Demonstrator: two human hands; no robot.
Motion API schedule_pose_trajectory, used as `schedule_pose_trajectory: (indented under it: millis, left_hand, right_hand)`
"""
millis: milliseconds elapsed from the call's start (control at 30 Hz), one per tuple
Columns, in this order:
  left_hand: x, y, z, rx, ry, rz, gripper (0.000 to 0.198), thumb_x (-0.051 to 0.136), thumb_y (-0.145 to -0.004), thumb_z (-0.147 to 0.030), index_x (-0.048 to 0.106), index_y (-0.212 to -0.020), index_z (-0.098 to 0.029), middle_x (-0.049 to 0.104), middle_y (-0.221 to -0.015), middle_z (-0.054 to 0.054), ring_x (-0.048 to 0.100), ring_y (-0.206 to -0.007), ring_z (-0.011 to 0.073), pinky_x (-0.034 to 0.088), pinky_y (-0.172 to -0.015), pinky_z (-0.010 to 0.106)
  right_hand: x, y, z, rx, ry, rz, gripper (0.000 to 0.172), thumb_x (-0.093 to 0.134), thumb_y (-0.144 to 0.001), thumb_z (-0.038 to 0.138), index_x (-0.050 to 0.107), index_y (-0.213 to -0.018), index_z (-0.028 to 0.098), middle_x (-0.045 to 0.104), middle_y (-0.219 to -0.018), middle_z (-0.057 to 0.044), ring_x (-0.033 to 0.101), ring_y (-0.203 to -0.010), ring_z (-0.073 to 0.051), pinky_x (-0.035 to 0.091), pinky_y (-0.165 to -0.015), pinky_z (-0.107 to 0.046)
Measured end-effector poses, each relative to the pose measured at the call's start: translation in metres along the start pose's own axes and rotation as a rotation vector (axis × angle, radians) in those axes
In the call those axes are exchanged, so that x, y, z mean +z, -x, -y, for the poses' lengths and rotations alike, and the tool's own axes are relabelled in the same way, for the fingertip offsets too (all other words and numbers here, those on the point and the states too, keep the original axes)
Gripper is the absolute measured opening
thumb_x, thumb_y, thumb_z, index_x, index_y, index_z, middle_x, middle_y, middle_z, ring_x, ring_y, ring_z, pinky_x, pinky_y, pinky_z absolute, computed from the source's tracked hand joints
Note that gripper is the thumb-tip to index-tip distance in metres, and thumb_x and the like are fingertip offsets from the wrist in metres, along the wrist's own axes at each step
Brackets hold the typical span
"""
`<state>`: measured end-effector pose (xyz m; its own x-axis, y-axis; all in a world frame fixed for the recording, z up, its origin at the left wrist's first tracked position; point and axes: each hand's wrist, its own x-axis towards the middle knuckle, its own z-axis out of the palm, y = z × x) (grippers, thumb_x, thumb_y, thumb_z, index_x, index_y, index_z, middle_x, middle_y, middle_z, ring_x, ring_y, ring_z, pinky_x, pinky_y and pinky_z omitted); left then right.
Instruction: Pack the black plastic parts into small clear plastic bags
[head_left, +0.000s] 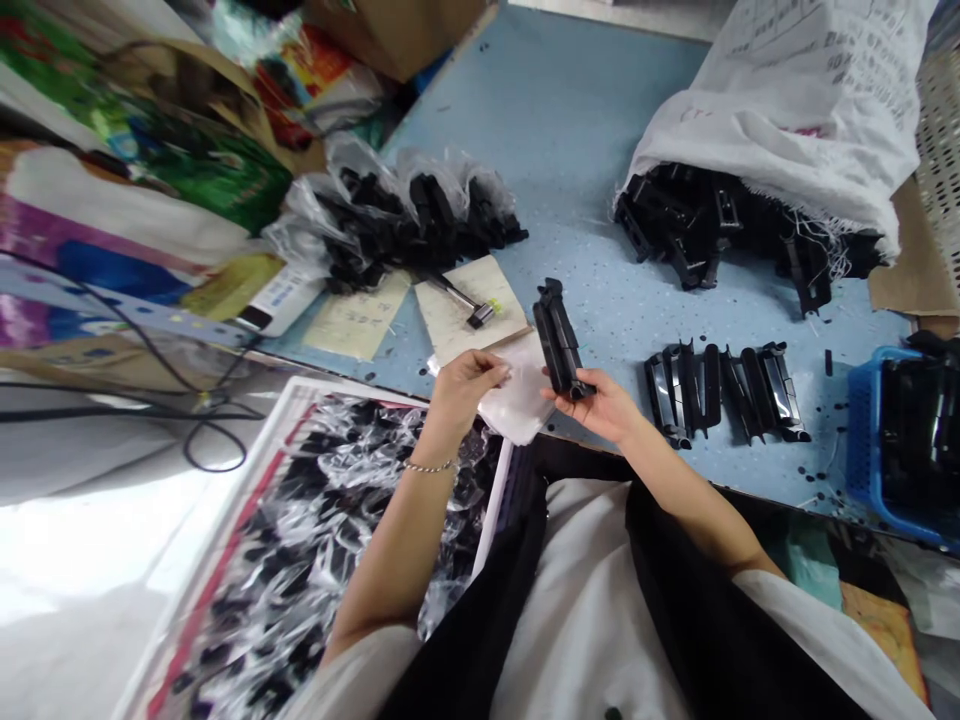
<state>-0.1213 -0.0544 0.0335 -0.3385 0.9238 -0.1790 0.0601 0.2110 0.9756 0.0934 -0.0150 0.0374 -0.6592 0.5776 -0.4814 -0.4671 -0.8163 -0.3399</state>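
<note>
Black plastic parts [559,345] stand tilted in my right hand [600,402], whose fingers grip their lower end. My left hand [469,385] pinches the edge of a clear plastic bag [517,395], part of a thin stack at the table's front edge. The black parts are just right of the bag, outside it. Behind the bags lies a sheet of cardboard [450,325] with a small metal-headed tool [472,308] on it. To the right, several similar black parts [720,390] lie in a row.
A white woven sack [780,110] spills black parts at the back right. A blue basket [862,430] stands at the right edge. Bagged parts [405,210] sit at the back left. Below the table, a white-rimmed crate [247,500] is filled with bagged parts.
</note>
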Motion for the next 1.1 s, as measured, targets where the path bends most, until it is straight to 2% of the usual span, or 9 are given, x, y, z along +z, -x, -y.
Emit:
schedule_pose_trajectory:
  millis: [100,267,400,467,667,767,867,933,1100]
  left_hand:
    - [-0.003,0.006,-0.003,0.258,-0.3,-0.022,0.008,0.063,-0.081,-0.026,0.065,-0.085,-0.019,0.072,-0.092,0.007,0.067,-0.088,0.0199,0.055,-0.081,0.034]
    - [-0.003,0.008,-0.006,0.463,-0.841,0.105,0.037,0.046,-0.088,-0.015,0.074,-0.112,-0.02,0.07,-0.123,0.011,0.067,-0.112,0.0267,0.054,-0.102,0.044]
    - [-0.008,0.001,-0.002,0.457,-0.815,0.135,0.051,0.052,-0.084,-0.013,0.064,-0.133,-0.015,0.063,-0.137,0.015,0.071,-0.104,0.0238,0.059,-0.097,0.039]
    - [-0.011,0.0,0.002,0.475,-0.796,0.143,0.056,0.052,-0.082,-0.009,0.06,-0.137,-0.013,0.06,-0.14,0.017,0.067,-0.117,0.0263,0.056,-0.103,0.041]
    - [-0.009,0.026,0.009,0.519,-0.852,0.118,0.067,0.043,-0.09,-0.006,0.038,-0.157,-0.015,0.045,-0.156,0.019,0.048,-0.144,0.0288,0.049,-0.115,0.045]
    - [0.006,0.052,0.007,0.673,-0.83,0.279,0.069,0.039,-0.094,-0.005,0.03,-0.161,-0.018,0.045,-0.157,0.017,0.046,-0.146,0.0262,0.046,-0.119,0.043]
    - [0.022,0.074,0.002,0.733,-0.741,0.421,0.075,0.041,-0.095,-0.006,0.02,-0.164,-0.027,0.044,-0.159,0.013,0.046,-0.146,0.0238,0.046,-0.119,0.041]
    - [0.029,0.081,-0.003,0.749,-0.692,0.46,0.078,0.045,-0.093,-0.008,0.018,-0.164,-0.027,0.044,-0.158,0.014,0.046,-0.146,0.0246,0.047,-0.119,0.042]
    - [0.025,0.052,-0.034,0.832,-0.773,0.365,0.048,0.046,-0.097,-0.012,0.056,-0.143,-0.025,0.064,-0.137,0.01,0.063,-0.126,0.0221,0.054,-0.11,0.04]
  right_hand:
    - [-0.005,-0.004,-0.001,-0.024,0.051,0.021,0.014,0.063,-0.087,0.019,0.064,-0.101,0.014,0.078,-0.099,-0.009,0.077,-0.087,-0.021,0.063,-0.069,-0.024]
    - [-0.011,0.005,-0.001,-0.12,0.156,-0.013,0.017,0.071,-0.083,0.026,0.067,-0.096,0.016,0.078,-0.095,-0.006,0.076,-0.08,-0.017,0.063,-0.071,-0.024]
    - [-0.025,0.034,-0.011,0.116,0.092,0.113,0.033,0.059,-0.089,0.041,0.068,-0.105,0.013,0.079,-0.091,-0.011,0.074,-0.073,-0.017,0.062,-0.068,-0.025]
    - [-0.031,0.041,-0.021,0.295,0.024,0.171,0.04,0.05,-0.092,0.044,0.067,-0.109,0.012,0.078,-0.085,-0.011,0.071,-0.066,-0.015,0.059,-0.062,-0.024]
    - [-0.035,0.012,-0.039,0.462,-0.169,0.159,0.052,0.039,-0.096,0.049,0.062,-0.116,0.006,0.073,-0.075,-0.009,0.055,-0.05,-0.011,0.051,-0.051,-0.022]
    - [-0.029,0.0,-0.039,0.312,-0.049,0.124,0.041,0.049,-0.093,0.051,0.063,-0.101,0.013,0.069,-0.07,-0.004,0.049,-0.049,-0.01,0.048,-0.051,-0.023]
    - [-0.018,0.005,-0.04,-0.056,0.301,-0.024,0.03,0.061,-0.089,0.05,0.061,-0.085,0.02,0.063,-0.069,0.001,0.052,-0.056,-0.012,0.048,-0.054,-0.024]
    - [-0.01,0.016,-0.04,-0.289,0.594,-0.087,0.023,0.068,-0.086,0.044,0.065,-0.092,0.022,0.066,-0.081,0.0,0.061,-0.074,-0.016,0.054,-0.068,-0.027]
    - [0.009,0.04,-0.016,-0.436,0.815,0.166,0.068,0.079,-0.079,0.037,0.053,-0.142,0.027,0.063,-0.13,-0.007,0.063,-0.106,-0.021,0.054,-0.096,-0.038]
